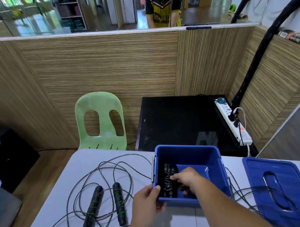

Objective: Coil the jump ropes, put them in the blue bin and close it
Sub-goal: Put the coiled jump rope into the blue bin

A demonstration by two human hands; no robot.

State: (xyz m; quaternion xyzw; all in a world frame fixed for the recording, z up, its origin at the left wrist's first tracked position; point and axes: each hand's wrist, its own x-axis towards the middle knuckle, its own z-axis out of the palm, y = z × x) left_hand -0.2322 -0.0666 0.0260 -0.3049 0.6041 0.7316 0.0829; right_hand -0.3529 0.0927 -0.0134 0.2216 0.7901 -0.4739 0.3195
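The right grip [186,178] covers part of the coil [168,179] in the bin [215,162], and the coil's turns are too fine to count. The left grip [147,198] hides the bin's near left corner. The loose rope [93,202] and the lid [275,183] run off the lower edge. The mirrored person [163,4] is cut by the top edge.

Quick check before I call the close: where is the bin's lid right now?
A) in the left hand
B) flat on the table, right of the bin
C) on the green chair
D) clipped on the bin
B: the blue lid lies flat on the table, to the right of the open blue bin.
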